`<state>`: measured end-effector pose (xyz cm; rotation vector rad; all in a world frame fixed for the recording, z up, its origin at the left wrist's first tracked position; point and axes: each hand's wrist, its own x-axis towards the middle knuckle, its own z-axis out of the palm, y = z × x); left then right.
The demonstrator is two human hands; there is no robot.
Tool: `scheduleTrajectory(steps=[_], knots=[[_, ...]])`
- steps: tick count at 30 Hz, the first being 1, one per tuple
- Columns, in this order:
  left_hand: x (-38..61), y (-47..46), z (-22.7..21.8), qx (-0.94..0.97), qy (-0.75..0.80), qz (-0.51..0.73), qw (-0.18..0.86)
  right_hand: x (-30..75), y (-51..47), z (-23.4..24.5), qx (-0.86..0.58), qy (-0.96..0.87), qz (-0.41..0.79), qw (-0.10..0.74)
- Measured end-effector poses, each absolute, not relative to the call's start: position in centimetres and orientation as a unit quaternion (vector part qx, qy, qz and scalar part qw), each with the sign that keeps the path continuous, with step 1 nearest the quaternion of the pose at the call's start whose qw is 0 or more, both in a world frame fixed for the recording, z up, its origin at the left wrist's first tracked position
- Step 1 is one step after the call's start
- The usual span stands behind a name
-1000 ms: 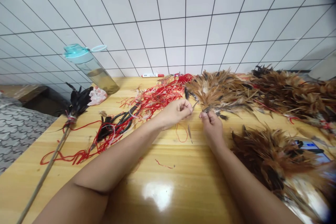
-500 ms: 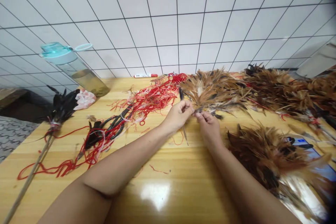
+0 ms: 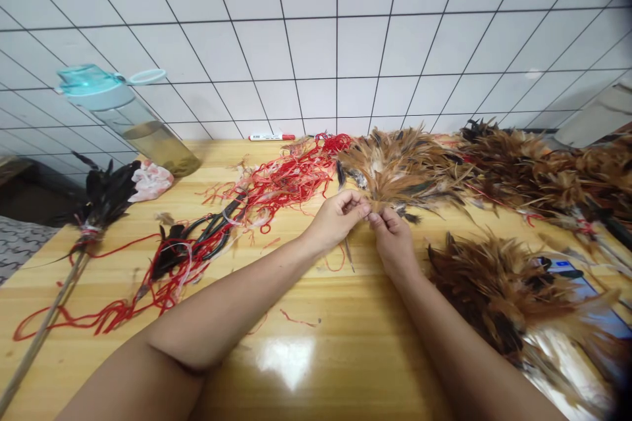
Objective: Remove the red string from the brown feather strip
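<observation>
My left hand (image 3: 338, 217) and my right hand (image 3: 392, 237) meet fingertip to fingertip at the near edge of a fan of brown feathers (image 3: 402, 171) on the yellow wooden table (image 3: 306, 348). Both hands are pinched closed on the quill ends of that feather bunch. A single loose feather (image 3: 348, 253) lies on the table just below my left hand. Tangled red string (image 3: 291, 177) lies to the left of the feathers.
More brown feather bunches lie at right (image 3: 538, 164) and near right (image 3: 494, 283). Black scissors (image 3: 212, 230) sit in red string, a stick with black feathers (image 3: 93, 204) lies at left, a teal-capped bottle (image 3: 133, 122) leans by the tiled wall, and a red marker (image 3: 271, 137) lies at the back.
My two hands have come together, from a small gap apart to touching at the feather bunch's base. The view has shifted slightly right.
</observation>
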<state>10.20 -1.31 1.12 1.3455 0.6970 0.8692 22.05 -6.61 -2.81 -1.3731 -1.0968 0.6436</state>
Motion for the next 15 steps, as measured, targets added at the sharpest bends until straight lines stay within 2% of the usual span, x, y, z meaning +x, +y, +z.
scheduleTrajectory(steps=[15], knots=[[10.0,-1.37,0.54,0.537,0.28,0.35,0.715,22.05,-6.65,-2.69,-0.576,-0.522,0.252,0.576]])
